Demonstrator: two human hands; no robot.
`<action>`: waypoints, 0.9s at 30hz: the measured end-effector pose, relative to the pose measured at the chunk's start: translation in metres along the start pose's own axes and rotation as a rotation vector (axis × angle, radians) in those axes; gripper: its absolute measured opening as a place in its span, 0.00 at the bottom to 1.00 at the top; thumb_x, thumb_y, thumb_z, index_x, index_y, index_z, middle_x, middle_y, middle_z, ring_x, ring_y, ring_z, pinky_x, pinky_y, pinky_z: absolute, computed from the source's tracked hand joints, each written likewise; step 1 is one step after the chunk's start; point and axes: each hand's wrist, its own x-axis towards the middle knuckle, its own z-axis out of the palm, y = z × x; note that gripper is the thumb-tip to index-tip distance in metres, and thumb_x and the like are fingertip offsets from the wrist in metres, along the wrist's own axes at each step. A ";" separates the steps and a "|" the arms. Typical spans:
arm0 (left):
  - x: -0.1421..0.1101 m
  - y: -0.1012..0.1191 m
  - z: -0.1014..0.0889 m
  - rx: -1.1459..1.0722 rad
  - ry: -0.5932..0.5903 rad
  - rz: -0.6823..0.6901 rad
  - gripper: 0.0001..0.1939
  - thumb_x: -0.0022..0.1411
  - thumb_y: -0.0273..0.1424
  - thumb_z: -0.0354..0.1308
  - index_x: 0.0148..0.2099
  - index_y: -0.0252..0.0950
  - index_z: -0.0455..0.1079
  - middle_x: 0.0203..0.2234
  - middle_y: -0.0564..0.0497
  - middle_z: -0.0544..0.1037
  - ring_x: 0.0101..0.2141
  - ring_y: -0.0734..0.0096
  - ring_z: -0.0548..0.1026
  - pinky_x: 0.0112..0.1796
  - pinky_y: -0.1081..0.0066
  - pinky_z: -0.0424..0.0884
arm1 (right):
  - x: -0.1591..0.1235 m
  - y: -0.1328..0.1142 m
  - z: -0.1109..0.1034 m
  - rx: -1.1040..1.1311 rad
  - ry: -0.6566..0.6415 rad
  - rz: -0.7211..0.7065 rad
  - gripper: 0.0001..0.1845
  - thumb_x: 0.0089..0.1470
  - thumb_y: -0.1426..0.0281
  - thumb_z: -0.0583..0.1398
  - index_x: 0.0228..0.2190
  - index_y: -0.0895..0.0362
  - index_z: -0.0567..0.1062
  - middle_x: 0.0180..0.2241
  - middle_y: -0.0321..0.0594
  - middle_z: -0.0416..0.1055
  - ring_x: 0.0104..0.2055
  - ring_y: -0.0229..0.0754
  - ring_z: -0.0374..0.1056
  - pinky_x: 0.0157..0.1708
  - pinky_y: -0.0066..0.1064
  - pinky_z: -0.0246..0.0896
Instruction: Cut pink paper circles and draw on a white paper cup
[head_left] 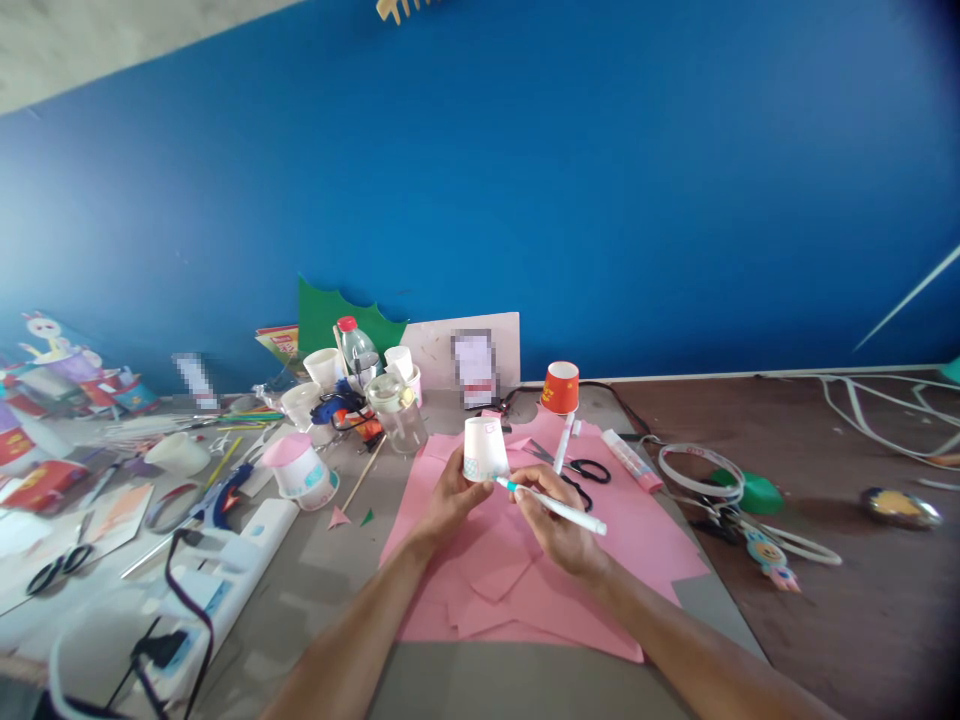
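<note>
A white paper cup, turned bottom up, is held by my left hand, whose fingers close round its lower left side. Faint pink and teal line drawings show on the cup. My right hand grips a white marker with a teal tip end, and the tip is at the cup's lower edge. Under both hands lie overlapping sheets of pink paper. Black-handled scissors and the marker's likely cap, a white pen-like piece, rest just beyond my right hand.
A red paper cup stands behind the paper, and a glue tube lies right. At left are a glass jar, a pink-topped cup and a power strip with cords. White cables lie at right before the blue wall.
</note>
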 end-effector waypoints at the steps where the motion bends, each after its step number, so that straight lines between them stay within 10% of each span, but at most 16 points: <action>1: 0.000 -0.001 0.000 -0.007 -0.002 0.001 0.31 0.55 0.39 0.63 0.59 0.38 0.61 0.55 0.44 0.68 0.51 0.54 0.69 0.47 0.65 0.67 | 0.000 0.000 0.000 -0.002 0.000 -0.006 0.07 0.57 0.66 0.55 0.31 0.54 0.71 0.24 0.36 0.70 0.25 0.40 0.66 0.22 0.29 0.60; 27: 0.000 -0.006 -0.002 -0.012 -0.009 0.018 0.35 0.56 0.40 0.62 0.63 0.41 0.56 0.56 0.44 0.67 0.53 0.54 0.67 0.49 0.64 0.65 | 0.001 -0.002 -0.003 0.022 0.013 0.068 0.08 0.55 0.65 0.54 0.29 0.55 0.70 0.22 0.36 0.68 0.23 0.39 0.63 0.21 0.29 0.56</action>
